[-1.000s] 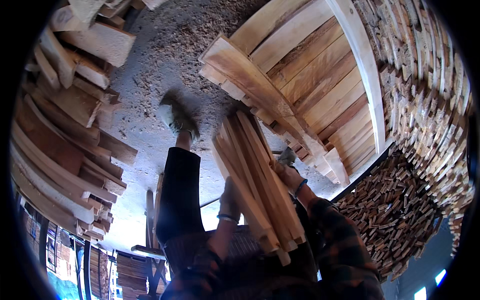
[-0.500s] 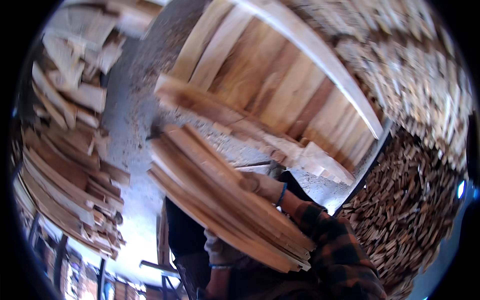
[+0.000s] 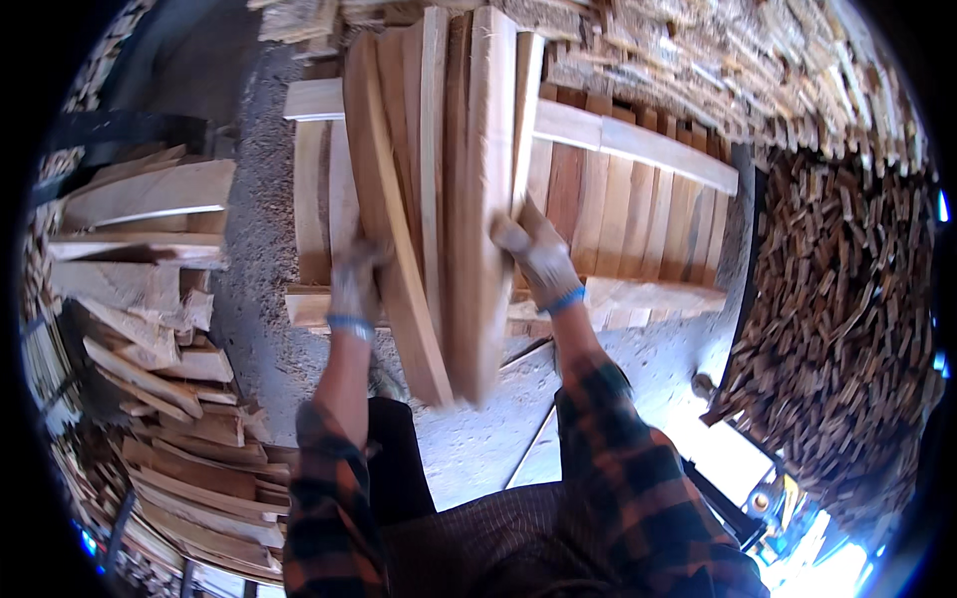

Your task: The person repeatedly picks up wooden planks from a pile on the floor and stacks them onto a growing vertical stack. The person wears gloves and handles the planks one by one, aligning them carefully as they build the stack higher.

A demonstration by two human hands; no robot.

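Wooden boards (image 3: 436, 189) between partly curled hands (image 3: 544, 267)

Both hands (image 3: 543, 264) clasp a bundle of boards (image 3: 433, 169).

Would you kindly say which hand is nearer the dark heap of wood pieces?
Right: the right hand, at the right of the held boards, is left of the heap; the left hand, at their left, is farther away.
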